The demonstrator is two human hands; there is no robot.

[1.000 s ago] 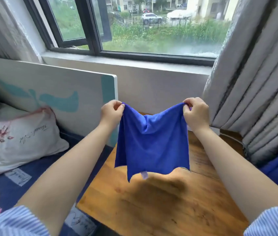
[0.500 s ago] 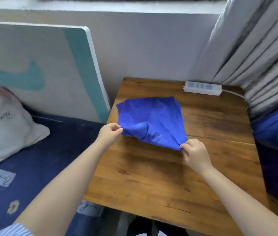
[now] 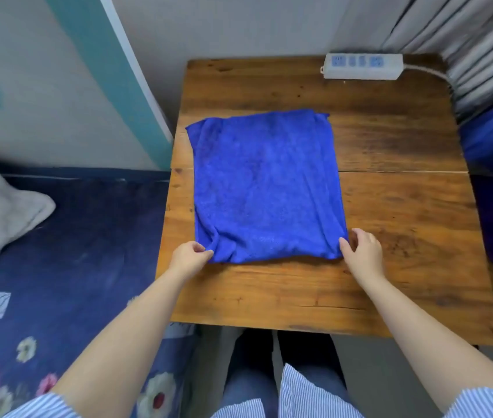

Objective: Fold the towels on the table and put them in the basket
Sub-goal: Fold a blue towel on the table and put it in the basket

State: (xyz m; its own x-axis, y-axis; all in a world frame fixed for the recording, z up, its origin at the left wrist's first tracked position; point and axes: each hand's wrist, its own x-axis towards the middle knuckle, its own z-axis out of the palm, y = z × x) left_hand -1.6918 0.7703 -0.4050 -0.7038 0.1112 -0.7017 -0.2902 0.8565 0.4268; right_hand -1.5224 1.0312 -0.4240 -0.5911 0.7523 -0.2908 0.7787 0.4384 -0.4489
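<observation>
Half a second back the blue towel lay bunched and skewed on the counter, and a second back it hung in the air between both hands; now it is spread flat as a rough square on the left and middle of the wooden top, its far edge slightly rumpled and its near edge close to the person. At the near left corner the left hand pinches the cloth between thumb and curled fingers, with small creases running out from the grip. At the near right corner the right hand touches the towel's edge, thumb against the cloth and fingers spread loosely on the wood just beside it; whether it actually grips the corner cannot be told. A white power strip sits at the far right of the counter, well apart from the towel, its cable running off toward the grey curtain. A bed with a dark blue floral cover lies to the left.
</observation>
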